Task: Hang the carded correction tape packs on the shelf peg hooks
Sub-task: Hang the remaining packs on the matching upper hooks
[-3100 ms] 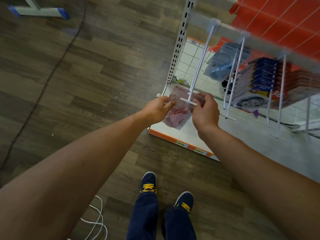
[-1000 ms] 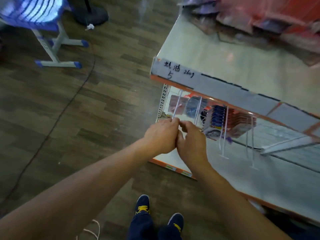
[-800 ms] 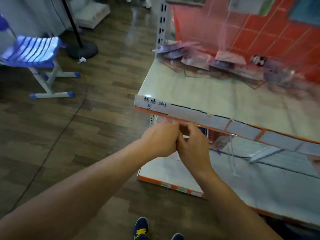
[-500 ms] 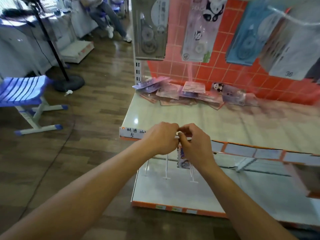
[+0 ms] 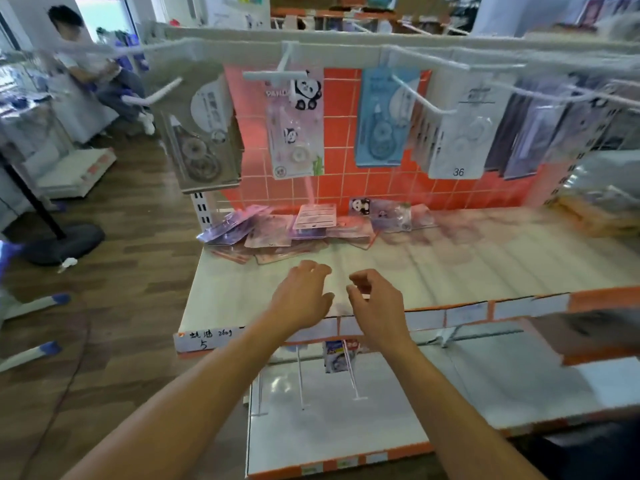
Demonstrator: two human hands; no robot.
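Several loose carded correction tape packs (image 5: 277,233) lie in a messy heap at the back of the middle shelf (image 5: 467,268), touching the foot of the red grid panel (image 5: 367,188). Heap runs left-right along the panel with its bulk at the left end. Cards lie flat and overlap, and a few panda-print packs (image 5: 384,213) tail off to the right. Hang holes too blurred to read.

Left hand (image 5: 303,294) hovers above the shelf front, with the heap straight ahead and a touch left of it. Grip empty, fingers loosely curled, thumb apart. Right hand (image 5: 377,304) sits just beside it at the same height. Grip also empty, thumb and forefinger curved toward each other but not closed, pinching nothing. Left hand is nearer the bulk of the heap; right hand lines up better with the panda-print packs.

Judgement: next move is a forward reach to lift one card off the top, then turn it upright.

Upper peg hooks (image 5: 278,76) stick out overhead above the heap, most carrying hung packs (image 5: 296,133). Lower peg hooks (image 5: 300,379) under the shelf lip point toward the person. One carries a blue pack (image 5: 334,355); the others look bare.
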